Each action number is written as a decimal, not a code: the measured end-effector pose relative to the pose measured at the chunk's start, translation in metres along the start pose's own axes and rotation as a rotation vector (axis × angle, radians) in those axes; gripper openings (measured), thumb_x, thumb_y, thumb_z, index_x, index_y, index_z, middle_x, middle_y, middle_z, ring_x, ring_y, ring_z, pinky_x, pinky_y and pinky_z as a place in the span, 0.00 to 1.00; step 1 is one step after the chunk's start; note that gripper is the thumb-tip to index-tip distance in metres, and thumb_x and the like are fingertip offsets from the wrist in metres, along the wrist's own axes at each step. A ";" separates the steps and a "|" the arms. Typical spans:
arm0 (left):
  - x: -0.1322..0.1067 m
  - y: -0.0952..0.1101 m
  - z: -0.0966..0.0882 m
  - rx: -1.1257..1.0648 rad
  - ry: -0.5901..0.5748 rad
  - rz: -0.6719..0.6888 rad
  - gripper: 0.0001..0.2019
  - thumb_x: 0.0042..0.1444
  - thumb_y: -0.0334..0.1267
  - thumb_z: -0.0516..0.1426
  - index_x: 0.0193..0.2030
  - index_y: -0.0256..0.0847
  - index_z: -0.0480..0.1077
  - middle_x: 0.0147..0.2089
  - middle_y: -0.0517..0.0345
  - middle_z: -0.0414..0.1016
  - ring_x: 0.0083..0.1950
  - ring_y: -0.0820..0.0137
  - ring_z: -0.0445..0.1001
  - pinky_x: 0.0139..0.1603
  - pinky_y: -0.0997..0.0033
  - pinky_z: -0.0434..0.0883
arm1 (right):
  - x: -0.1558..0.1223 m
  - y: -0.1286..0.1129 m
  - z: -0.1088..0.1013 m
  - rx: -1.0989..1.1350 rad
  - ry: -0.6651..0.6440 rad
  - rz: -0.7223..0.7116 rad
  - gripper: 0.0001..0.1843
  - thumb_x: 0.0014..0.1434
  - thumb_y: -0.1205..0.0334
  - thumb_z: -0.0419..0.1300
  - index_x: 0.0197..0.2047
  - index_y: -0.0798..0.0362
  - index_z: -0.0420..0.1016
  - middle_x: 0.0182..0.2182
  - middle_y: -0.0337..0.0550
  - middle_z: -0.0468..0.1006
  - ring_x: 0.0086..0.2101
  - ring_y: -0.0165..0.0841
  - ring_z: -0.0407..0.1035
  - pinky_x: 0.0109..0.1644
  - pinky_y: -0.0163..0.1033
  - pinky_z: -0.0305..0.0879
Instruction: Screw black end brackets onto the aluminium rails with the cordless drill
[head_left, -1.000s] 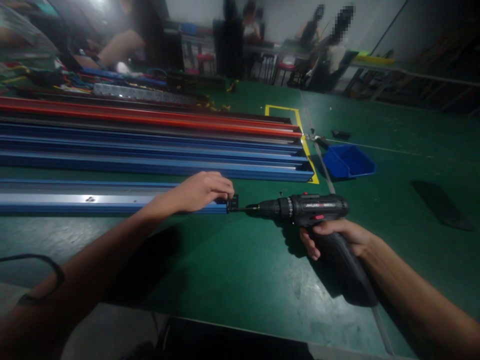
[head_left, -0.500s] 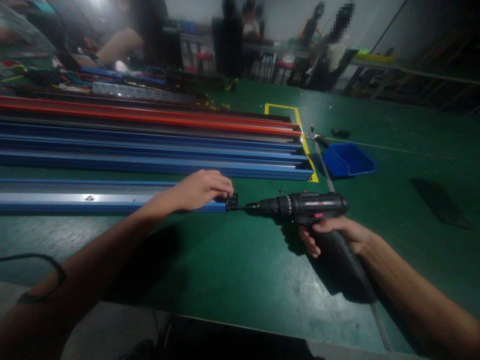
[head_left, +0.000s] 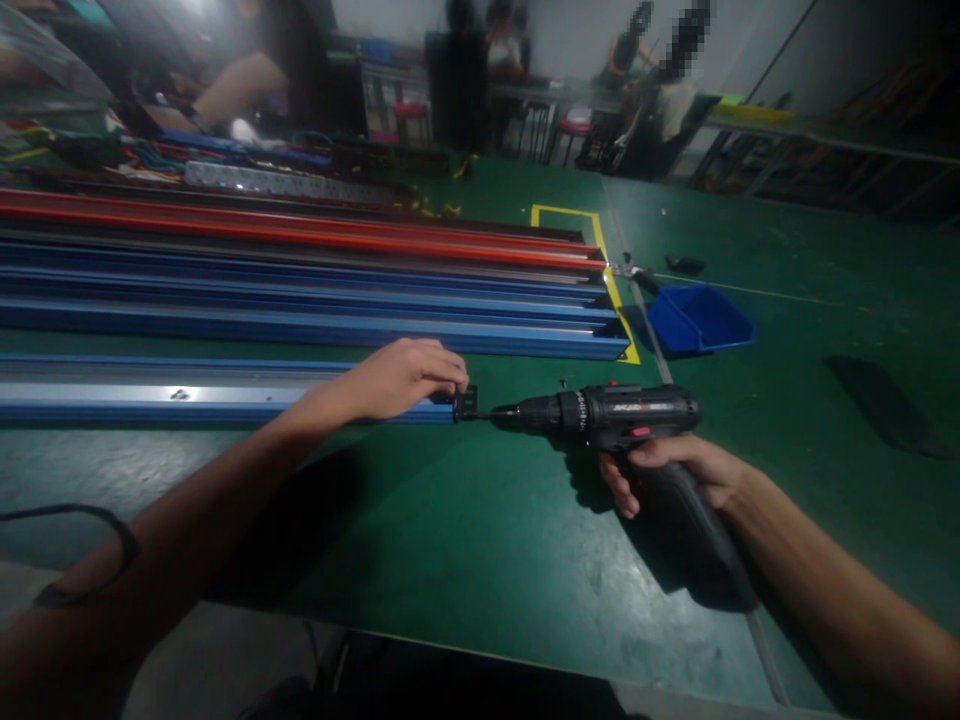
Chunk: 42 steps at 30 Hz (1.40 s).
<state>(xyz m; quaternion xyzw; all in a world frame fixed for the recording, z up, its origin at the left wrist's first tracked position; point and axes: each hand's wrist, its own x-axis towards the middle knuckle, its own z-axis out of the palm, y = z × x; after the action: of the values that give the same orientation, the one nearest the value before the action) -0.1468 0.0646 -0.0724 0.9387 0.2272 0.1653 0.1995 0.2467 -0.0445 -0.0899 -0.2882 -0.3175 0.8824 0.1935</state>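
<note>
My right hand [head_left: 675, 470] is wrapped round the grip of a black cordless drill [head_left: 637, 408], which lies level and points left. Its long thin bit [head_left: 495, 413] reaches a small black end bracket [head_left: 466, 402] at the right end of a blue aluminium profile [head_left: 225, 395]. Over that end rests my left hand [head_left: 409, 378], its fingers closed on the bracket's upper edge. The fingertips partly hide how the bracket sits against the profile. A small screw [head_left: 563, 384] stands on the green table just behind the drill's chuck.
Several blue profiles [head_left: 315, 310] and red profiles [head_left: 315, 235] lie side by side behind my hands, ending near yellow tape [head_left: 622, 320]. Right of them are a blue bin [head_left: 701, 318], pliers [head_left: 636, 275] and a dark flat object [head_left: 885, 405]. People [head_left: 495, 60] sit in the background.
Almost nothing differs. The view has shifted very slightly; both hands, the drill and the bracket keep the same places relative to one another.
</note>
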 end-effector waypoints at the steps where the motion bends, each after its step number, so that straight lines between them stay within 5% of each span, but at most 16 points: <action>1: 0.000 0.000 0.000 -0.001 0.000 0.001 0.10 0.69 0.35 0.55 0.39 0.45 0.78 0.45 0.61 0.82 0.44 0.68 0.73 0.48 0.69 0.66 | 0.000 0.000 0.000 0.002 0.002 0.000 0.13 0.64 0.62 0.65 0.45 0.65 0.79 0.36 0.50 0.81 0.37 0.37 0.80 0.43 0.40 0.75; 42: 0.001 0.002 -0.001 -0.010 -0.010 -0.015 0.11 0.68 0.35 0.55 0.38 0.45 0.77 0.43 0.62 0.81 0.43 0.70 0.72 0.47 0.70 0.65 | 0.000 0.003 -0.003 0.023 -0.002 -0.005 0.14 0.63 0.63 0.64 0.45 0.67 0.80 0.35 0.51 0.81 0.36 0.38 0.80 0.43 0.40 0.75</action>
<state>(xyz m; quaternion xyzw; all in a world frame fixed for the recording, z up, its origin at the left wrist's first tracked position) -0.1459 0.0632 -0.0702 0.9369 0.2324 0.1602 0.2064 0.2486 -0.0451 -0.0935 -0.2845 -0.3084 0.8858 0.1985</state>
